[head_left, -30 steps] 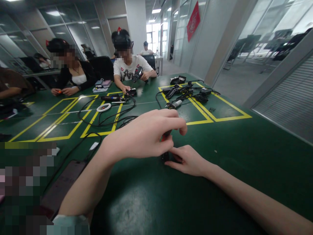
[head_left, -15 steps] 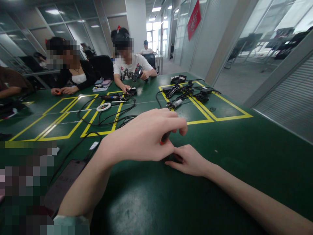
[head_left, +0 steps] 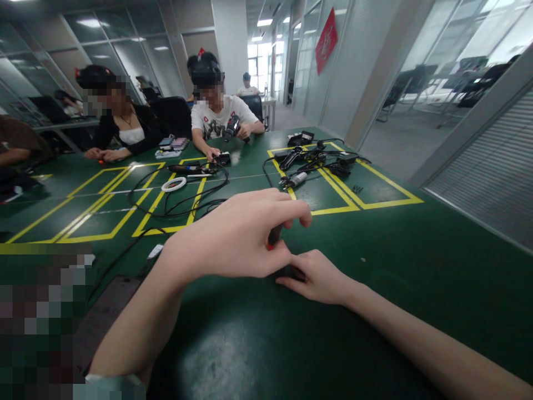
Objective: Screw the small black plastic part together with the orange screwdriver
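Note:
My left hand arches over the green table from the left. Its fingers are curled around a black handle with a red end, and most of that tool is hidden by the hand. Just below and to the right, my right hand rests low by the tabletop with thumb and fingers pinched together. Something dark is partly visible at its fingertips, under the left hand, but I cannot make out what it is. The two hands touch or nearly touch.
Ahead lie tangled black cables and devices within yellow tape outlines. A white ring and more cables lie left of them. A phone is by my left forearm. Across the table a person holds a power drill; another person sits farther left.
The view has shifted slightly, so both hands appear a little farther left and lower. Their grip and pose look nearly the same.

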